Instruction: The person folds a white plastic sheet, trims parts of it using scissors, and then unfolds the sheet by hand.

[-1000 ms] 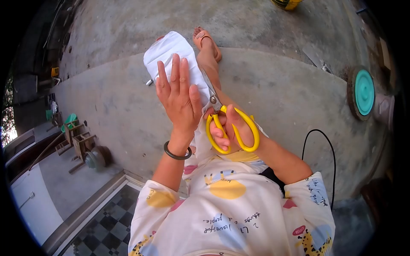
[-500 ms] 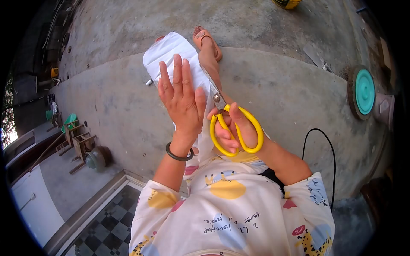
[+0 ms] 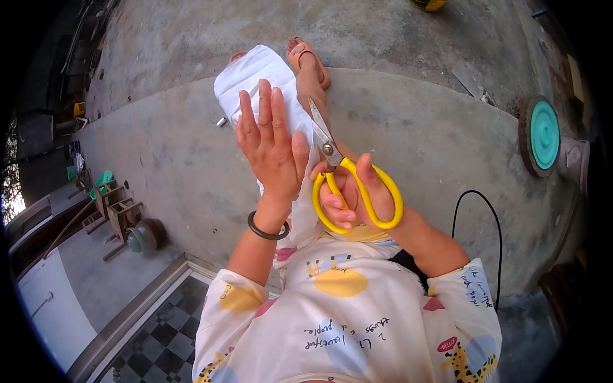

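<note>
In the head view my left hand (image 3: 271,150), a dark bangle (image 3: 268,226) at its wrist, is raised with fingers stretched out and nothing in it. Behind it a white cloth (image 3: 255,67) drapes over my left leg; I cannot tell whether the hand touches it. A pair of scissors (image 3: 329,150) with yellow handles is in my right hand (image 3: 361,198), thumb through one loop and fingers through the other. The blades point away from me, slightly parted, beside the cloth's right edge. My right foot (image 3: 310,60) wears a sandal.
A small white stick-like piece (image 3: 221,121) lies on the concrete floor (image 3: 408,127) left of the cloth. Wooden stools (image 3: 121,217) stand at the left. To the right are a turquoise round lid (image 3: 545,135) and a black cable (image 3: 495,220). A yellow bucket (image 3: 429,4) shows at the top.
The scissors have opened a little: the handles have spread and the blades have parted. My right thumb has shifted to the right. My left hand has stayed almost still.
</note>
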`<move>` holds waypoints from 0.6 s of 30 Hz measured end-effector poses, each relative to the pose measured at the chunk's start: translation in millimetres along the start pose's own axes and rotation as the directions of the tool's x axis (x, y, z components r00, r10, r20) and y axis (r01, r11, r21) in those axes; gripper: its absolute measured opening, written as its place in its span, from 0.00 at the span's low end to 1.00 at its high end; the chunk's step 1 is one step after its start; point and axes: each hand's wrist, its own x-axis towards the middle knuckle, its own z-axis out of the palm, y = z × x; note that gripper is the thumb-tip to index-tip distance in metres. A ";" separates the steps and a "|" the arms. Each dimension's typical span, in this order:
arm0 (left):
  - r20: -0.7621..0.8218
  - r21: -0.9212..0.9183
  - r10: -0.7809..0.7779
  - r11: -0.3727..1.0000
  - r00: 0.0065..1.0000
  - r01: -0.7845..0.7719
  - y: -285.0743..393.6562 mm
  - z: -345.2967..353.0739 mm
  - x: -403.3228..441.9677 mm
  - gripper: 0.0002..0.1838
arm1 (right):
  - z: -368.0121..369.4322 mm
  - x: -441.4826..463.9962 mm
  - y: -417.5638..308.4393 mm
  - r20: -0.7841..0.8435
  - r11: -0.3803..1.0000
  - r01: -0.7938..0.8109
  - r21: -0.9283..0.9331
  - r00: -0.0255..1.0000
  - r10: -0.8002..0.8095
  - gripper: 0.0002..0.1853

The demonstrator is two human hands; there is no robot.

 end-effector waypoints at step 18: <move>-0.009 -0.005 -0.014 1.000 1.000 0.014 4.4 1.2 0.5 0.32 | -4.4 -3.3 -1.3 0.010 0.997 -0.052 0.064 0.999 0.051 0.47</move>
